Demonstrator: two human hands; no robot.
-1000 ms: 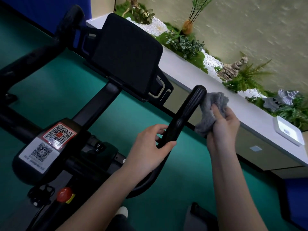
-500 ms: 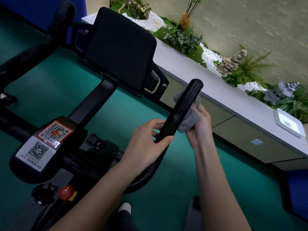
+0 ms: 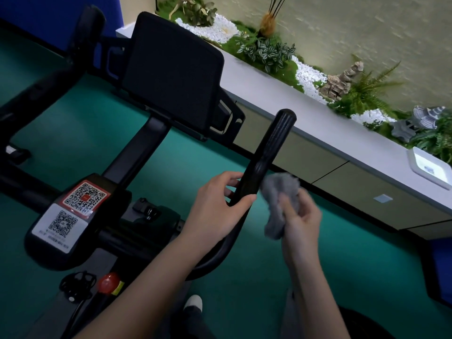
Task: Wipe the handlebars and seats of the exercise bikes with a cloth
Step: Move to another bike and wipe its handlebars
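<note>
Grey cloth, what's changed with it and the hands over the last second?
The right hand, gripping the crumpled grey cloth, moved down the black handlebar grip from near its tip to level with the left hand. The left hand kept holding the grip.

The right hand [image 3: 302,216] has carried the grey cloth [image 3: 278,192] down the handlebar [image 3: 271,148]. A second ago it was beside the rounded top end, and half a second ago it was wrapped against the bar just below that end. Now it is low on the bar's right side, level with the left hand [image 3: 215,204]. The upper stretch of the bar, covered by cloth a moment ago, now shows bare.
</note>
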